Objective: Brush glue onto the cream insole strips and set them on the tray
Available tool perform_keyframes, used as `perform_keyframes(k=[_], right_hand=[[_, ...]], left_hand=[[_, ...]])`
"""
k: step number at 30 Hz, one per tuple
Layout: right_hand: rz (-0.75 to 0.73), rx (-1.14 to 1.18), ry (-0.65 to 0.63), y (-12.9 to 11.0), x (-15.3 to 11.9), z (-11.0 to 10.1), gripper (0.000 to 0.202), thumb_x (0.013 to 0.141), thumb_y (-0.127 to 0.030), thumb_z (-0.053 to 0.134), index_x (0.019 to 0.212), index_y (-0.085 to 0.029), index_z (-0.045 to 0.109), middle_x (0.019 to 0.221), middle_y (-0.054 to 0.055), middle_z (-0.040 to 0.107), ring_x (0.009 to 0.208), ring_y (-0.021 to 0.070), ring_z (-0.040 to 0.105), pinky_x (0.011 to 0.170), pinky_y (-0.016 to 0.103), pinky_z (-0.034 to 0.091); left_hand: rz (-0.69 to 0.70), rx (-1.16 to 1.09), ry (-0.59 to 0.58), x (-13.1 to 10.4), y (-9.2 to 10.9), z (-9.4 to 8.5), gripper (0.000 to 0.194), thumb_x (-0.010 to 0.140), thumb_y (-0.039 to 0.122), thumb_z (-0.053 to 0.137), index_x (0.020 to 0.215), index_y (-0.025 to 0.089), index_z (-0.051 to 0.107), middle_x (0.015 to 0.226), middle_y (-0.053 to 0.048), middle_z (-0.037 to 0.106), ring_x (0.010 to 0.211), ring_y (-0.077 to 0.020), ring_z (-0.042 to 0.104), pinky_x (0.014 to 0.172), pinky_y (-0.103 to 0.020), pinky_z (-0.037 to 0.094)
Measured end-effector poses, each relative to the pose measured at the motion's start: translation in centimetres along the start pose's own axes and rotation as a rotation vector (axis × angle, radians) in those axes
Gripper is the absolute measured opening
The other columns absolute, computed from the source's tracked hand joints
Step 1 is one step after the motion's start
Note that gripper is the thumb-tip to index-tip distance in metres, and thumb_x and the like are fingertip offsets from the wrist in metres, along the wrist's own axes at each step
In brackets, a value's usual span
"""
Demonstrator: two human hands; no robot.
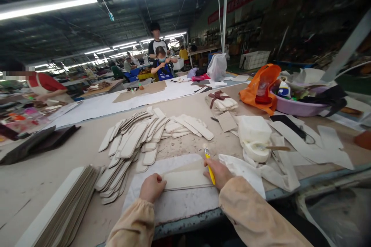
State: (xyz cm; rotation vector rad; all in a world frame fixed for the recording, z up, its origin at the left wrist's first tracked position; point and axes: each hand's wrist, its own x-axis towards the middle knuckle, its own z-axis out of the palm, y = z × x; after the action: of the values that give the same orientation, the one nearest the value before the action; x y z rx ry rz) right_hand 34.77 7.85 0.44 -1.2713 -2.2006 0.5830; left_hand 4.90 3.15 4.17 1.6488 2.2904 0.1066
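Observation:
A flat cream strip lies in front of me on a sheet of white paper. My left hand is closed, its fingertips pinching the strip's left end. In my right hand is a small yellow-handled brush, its pale bristles pointing away from me, while the fingers also rest by the strip's right end. Beyond the paper spreads a pile of rounded cream pieces. To the left stands a stack of long cream strips.
A white tub with a wooden stick across it stands at the right, among loose cream offcuts. Behind are an orange bag and a lilac basin. Dark folded material lies at the left. Several people work farther off.

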Motion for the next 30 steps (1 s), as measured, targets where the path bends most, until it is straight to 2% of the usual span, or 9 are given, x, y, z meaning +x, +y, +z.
perform_keyframes(k=[6,9,13,18,21,23,26,30], right_hand=[[-0.017,-0.018,-0.058,-0.1,0.1,0.3,0.026,0.073,-0.016,0.067,0.096,-0.020,0.053,0.098,0.005,0.064,0.094,0.0234,0.056,0.081,0.034,0.044],[-0.049,-0.015,-0.093,-0.3,0.1,0.7,0.030,0.072,-0.019,0.071,0.096,-0.021,0.053,0.099,0.005,0.064,0.095,0.0239,0.055,0.082,0.035,0.043],[-0.057,-0.016,-0.133,-0.6,0.2,1.0,0.032,0.069,-0.018,0.073,0.094,-0.021,0.054,0.096,0.004,0.064,0.091,0.0245,0.056,0.080,0.036,0.044],[-0.070,-0.017,-0.122,-1.0,0.1,0.9,0.030,0.069,-0.013,0.071,0.092,-0.021,0.054,0.095,0.005,0.064,0.092,0.0252,0.057,0.079,0.036,0.045],[-0.108,-0.024,-0.089,-0.9,-0.1,1.0,0.031,0.067,-0.011,0.072,0.090,-0.020,0.054,0.092,0.006,0.065,0.090,0.0269,0.058,0.078,0.038,0.045],[-0.145,0.009,-0.041,-0.9,-0.1,1.1,0.030,0.067,-0.013,0.072,0.088,-0.021,0.053,0.094,0.007,0.066,0.091,0.0275,0.058,0.079,0.040,0.046],[-0.198,0.203,0.111,-1.5,-0.2,0.7,0.027,0.073,-0.019,0.070,0.088,-0.022,0.047,0.109,0.010,0.064,0.102,0.0262,0.059,0.086,0.040,0.046],[-0.155,0.525,0.270,-3.9,-0.2,-0.8,0.029,0.077,-0.026,0.067,0.089,-0.025,0.041,0.116,0.008,0.062,0.106,0.0220,0.059,0.088,0.036,0.046]], left_hand=[[-0.019,0.019,-0.021,-0.3,0.4,-0.2,0.013,0.073,0.029,0.053,0.074,0.018,0.061,0.077,-0.007,0.069,0.079,-0.0227,0.063,0.064,-0.029,0.037],[-0.019,-0.004,-0.004,-1.0,0.8,0.0,0.021,0.075,0.037,0.053,0.079,0.018,0.060,0.080,-0.007,0.069,0.081,-0.0228,0.063,0.064,-0.029,0.037],[-0.030,-0.069,0.024,-1.1,1.0,0.2,0.029,0.067,0.042,0.062,0.081,0.018,0.059,0.078,-0.008,0.067,0.080,-0.0256,0.062,0.065,-0.030,0.036],[-0.068,-0.301,0.040,-0.1,0.5,0.9,0.022,0.056,0.032,0.069,0.069,0.018,0.058,0.062,-0.003,0.060,0.067,-0.0224,0.059,0.060,-0.029,0.036],[-0.048,-0.536,0.043,-0.6,0.9,0.9,0.019,0.057,0.032,0.066,0.063,0.017,0.058,0.055,0.000,0.056,0.058,-0.0180,0.054,0.056,-0.027,0.036],[-0.006,-0.715,0.058,-1.4,1.7,0.2,0.025,0.061,0.039,0.063,0.069,0.016,0.059,0.060,0.000,0.058,0.059,-0.0165,0.055,0.057,-0.026,0.040],[0.076,-0.941,0.073,-3.1,3.7,-2.2,0.037,0.068,0.049,0.060,0.085,0.015,0.059,0.075,-0.002,0.063,0.067,-0.0163,0.058,0.063,-0.027,0.045],[0.202,-1.183,0.054,-4.9,6.9,-5.7,0.037,0.068,0.044,0.069,0.088,0.014,0.062,0.079,-0.004,0.065,0.070,-0.0148,0.057,0.064,-0.025,0.045]])
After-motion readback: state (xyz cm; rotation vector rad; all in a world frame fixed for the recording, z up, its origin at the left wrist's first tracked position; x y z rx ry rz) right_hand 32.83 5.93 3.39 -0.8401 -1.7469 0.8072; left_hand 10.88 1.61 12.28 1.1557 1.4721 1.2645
